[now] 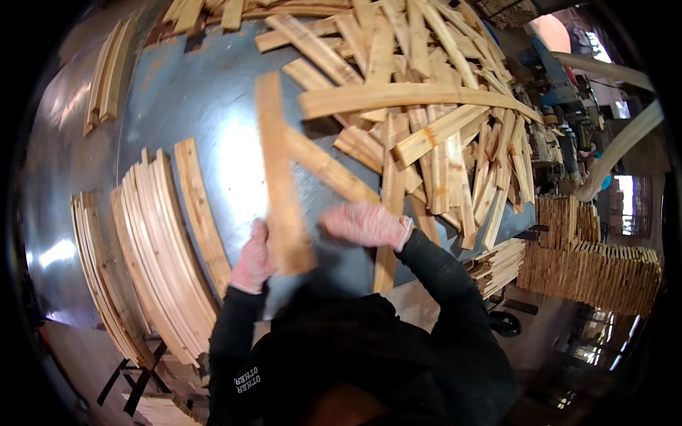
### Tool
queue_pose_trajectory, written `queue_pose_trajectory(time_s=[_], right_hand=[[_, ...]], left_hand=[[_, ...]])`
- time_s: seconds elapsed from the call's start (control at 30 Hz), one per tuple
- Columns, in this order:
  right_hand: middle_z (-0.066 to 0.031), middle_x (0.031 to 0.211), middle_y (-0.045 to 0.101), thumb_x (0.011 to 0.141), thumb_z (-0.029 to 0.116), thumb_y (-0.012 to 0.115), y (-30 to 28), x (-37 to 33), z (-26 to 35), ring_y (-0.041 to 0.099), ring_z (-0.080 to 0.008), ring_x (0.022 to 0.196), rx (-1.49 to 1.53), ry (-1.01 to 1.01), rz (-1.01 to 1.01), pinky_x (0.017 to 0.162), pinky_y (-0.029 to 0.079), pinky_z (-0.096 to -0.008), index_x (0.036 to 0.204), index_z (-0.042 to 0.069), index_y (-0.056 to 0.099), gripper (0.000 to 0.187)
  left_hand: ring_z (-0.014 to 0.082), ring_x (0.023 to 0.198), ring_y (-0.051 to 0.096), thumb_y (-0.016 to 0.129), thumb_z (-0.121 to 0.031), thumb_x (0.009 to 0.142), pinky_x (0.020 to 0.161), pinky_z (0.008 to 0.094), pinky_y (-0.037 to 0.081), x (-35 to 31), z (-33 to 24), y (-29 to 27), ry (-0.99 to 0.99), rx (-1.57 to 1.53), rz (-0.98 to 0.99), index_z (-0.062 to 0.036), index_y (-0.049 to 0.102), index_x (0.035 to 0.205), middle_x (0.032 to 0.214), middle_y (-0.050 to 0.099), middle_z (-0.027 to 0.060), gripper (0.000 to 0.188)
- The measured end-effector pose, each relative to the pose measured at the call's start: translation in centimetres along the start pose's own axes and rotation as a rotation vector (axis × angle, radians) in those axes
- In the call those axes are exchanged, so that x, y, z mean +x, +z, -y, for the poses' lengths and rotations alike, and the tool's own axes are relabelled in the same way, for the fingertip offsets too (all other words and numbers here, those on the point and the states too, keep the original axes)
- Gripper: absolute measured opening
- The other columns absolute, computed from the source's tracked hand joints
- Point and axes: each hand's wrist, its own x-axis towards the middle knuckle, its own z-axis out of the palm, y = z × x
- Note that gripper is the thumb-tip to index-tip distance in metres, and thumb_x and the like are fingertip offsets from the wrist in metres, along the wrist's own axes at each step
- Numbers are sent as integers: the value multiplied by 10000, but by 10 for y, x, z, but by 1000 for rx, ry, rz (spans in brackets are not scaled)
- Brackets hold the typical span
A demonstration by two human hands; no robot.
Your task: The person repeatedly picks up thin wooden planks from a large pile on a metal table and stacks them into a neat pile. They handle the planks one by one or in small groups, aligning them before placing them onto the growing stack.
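Observation:
A wooden board [277, 170], blurred by motion, stands lengthwise in front of me. My left hand [252, 263], in a pale pink-and-white glove, grips its near left edge; part of the fingers is hidden behind the wood. Right of the board's lower end is my right hand [368, 224], gloved alike, its fingers stretched out toward the board and somewhat smeared. It holds nothing that I can see. Behind it, a slanting board [330, 167] runs from the held board toward the pile. Another board [201, 209] lies to the left, beside a row of narrow boards [160, 248].
A large heap of loose boards [433, 135] covers the right and far part of the grey metal table [206, 92]. More boards [106, 277] line the left side, with a few strips [110, 71] farther off. Stacked wood [590, 273] stands beyond the table at right, near machinery [568, 121].

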Motion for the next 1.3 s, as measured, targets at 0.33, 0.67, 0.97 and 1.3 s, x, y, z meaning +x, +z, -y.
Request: queue_pose_trajectory(time_s=[0.33, 0.67, 0.97, 1.3], right_hand=[[-206, 1096, 680, 831, 413, 657, -191, 105, -118, 668, -353, 1022, -908, -134, -307, 820, 525, -466, 1188, 37, 570, 526], [-169, 995, 680, 902, 622, 543, -119, 1, -105, 680, -281, 964, -335, -109, -466, 852, 545, -371, 1144, 22, 625, 653], [-312, 1423, 479, 810, 553, 681, -207, -50, -261, 473, -425, 1324, -314, 594, -1083, 1112, 374, -430, 1451, -67, 392, 937], [-198, 1326, 559, 870, 309, 749, 4, -96, -108, 574, -302, 1163, 460, 146, -512, 984, 482, -437, 1568, 54, 220, 912]], left_hand=[[300, 789, 677, 675, -286, 915, 754, 483, 598, 48, 111, 49, 186, 361, -680, -10, 499, 1256, 968, 649, 158, 473], [354, 1059, 652, 658, -193, 934, 910, 498, 573, 141, 179, 19, 230, -17, -355, 4, 482, 1337, 1160, 633, 205, 482], [256, 841, 719, 700, -65, 875, 712, 426, 624, 153, 136, 28, 208, 192, -783, 0, 614, 1141, 938, 687, 103, 286], [214, 1010, 649, 674, -325, 936, 836, 367, 539, 135, 134, 33, 211, 569, -1017, 74, 587, 1208, 1046, 685, 163, 491]])
